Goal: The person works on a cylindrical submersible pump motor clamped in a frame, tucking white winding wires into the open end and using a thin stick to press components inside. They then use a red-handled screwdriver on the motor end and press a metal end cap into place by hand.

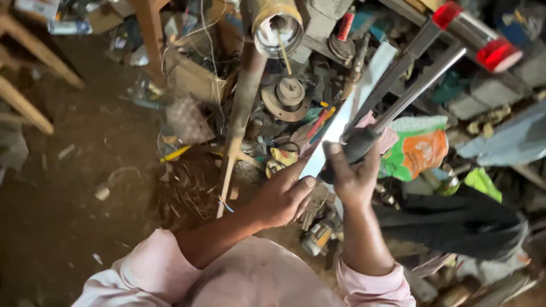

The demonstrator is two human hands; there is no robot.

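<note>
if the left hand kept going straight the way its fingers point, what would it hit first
Probably the pale flat strip that the left hand already touches at its lower end. Past that lies the black handle in the right hand, though depth is hard to judge from above.

The right hand is gripping the black handle of a long grey metal bar, while the left hand is pressing a pale flat strip above the cluttered dirt floor.
</note>
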